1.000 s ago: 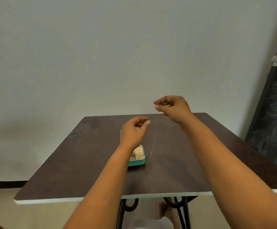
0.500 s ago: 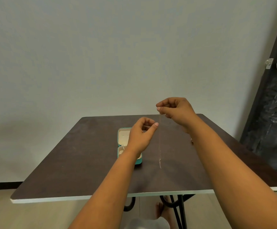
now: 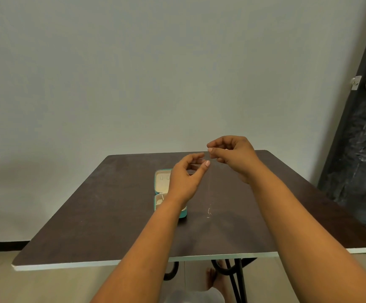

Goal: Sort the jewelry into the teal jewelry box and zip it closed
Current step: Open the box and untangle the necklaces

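- Head view, centre of the frame: a thin necklace chain (image 3: pixel 209 184) is pinched at its top end by the right hand (image 3: pixel 232 156), thumb and forefinger closed on it. The chain hangs almost straight down, so its long axis is vertical; its lower end (image 3: pixel 209 212) is seen just above or touching the desk (image 3: pixel 103 215), which of the two cannot be told.
- Head view, left of the chain: the left hand (image 3: pixel 185 180) is held with fingers loosely curled and thumb extended toward the upper chain. Whether the chain is touched cannot be told; nothing is clearly held.
- Head view, lower left of the chain: the teal jewelry box (image 3: pixel 162 189) lies open on the desk, partly hidden by the left wrist. It is nearer the left hand, so the chain is judged to need carrying leftward in the frame and lowering in.
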